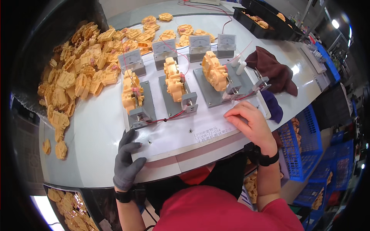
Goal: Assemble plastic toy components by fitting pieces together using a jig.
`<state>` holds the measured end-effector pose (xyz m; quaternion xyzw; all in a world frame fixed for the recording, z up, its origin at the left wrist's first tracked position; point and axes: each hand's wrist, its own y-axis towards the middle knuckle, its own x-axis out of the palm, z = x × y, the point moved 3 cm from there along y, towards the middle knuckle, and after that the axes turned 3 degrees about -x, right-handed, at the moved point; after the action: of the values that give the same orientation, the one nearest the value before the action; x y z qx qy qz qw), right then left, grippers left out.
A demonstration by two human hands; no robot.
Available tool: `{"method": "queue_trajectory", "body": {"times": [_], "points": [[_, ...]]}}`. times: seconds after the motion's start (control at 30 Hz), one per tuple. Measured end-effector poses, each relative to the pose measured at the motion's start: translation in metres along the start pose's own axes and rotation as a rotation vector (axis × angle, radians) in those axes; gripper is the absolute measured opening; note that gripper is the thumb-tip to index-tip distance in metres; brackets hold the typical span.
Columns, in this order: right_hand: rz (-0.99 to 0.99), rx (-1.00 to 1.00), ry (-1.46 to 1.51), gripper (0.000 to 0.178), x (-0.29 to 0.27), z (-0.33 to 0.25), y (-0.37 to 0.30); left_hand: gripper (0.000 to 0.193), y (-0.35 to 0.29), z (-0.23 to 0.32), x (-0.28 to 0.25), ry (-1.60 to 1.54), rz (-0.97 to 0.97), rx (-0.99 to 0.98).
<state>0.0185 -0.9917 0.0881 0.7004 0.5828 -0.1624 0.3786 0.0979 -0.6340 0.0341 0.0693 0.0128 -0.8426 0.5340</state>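
My left hand (128, 159), in a grey glove, rests on the front left edge of a white-topped board (169, 133), fingers apart and holding nothing. My bare right hand (250, 123) is over the board's front right, its fingers loosely bent and apart, with nothing visible in them. Yellow plastic housings sit upright on three grey test fixtures: a left housing (132, 92), a middle housing (175, 82) and a right housing (216, 73). My right hand is nearest the right one. A fourth metal bracket (262, 82) stands beside it without a housing.
Several dial meters (165, 50) stand behind the fixtures, joined by thin red wires. Heaped yellow housings (84, 69) cover the table's left and back. A dark brown cloth (269, 67) and a purple cloth (271, 106) lie at right. Blue crates (304, 142) stand below; a black tray (266, 19) is behind.
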Motion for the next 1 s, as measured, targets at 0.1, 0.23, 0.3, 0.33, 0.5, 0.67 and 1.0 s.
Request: {"method": "queue_trajectory", "body": {"times": [0.1,0.23,0.3,0.33,0.5,0.67,1.0], "points": [[0.006,-0.001,-0.015,0.009,0.001,-0.001,0.0,0.039,-0.001,0.003,0.0,0.005,0.004,-0.005],[0.037,-0.01,-0.014,0.009,0.002,-0.003,-0.001,0.032,0.001,0.018,0.005,0.104,0.015,-0.061],[0.042,-0.01,-0.014,0.009,0.003,-0.003,-0.001,0.03,0.003,0.025,0.006,0.184,0.011,-0.048],[0.044,-0.008,-0.017,0.009,0.003,-0.003,-0.001,0.027,0.004,0.027,0.006,0.261,0.008,-0.038],[0.06,-0.024,-0.036,0.01,0.004,-0.003,-0.002,0.024,0.005,0.031,0.013,0.285,0.045,-0.049],[0.067,-0.033,-0.043,0.01,0.005,-0.002,-0.001,0.022,0.005,0.032,0.016,0.288,0.078,-0.064],[0.07,-0.029,-0.062,0.011,-0.005,0.003,-0.007,0.023,0.013,0.026,0.023,0.28,0.029,-0.004]]}}
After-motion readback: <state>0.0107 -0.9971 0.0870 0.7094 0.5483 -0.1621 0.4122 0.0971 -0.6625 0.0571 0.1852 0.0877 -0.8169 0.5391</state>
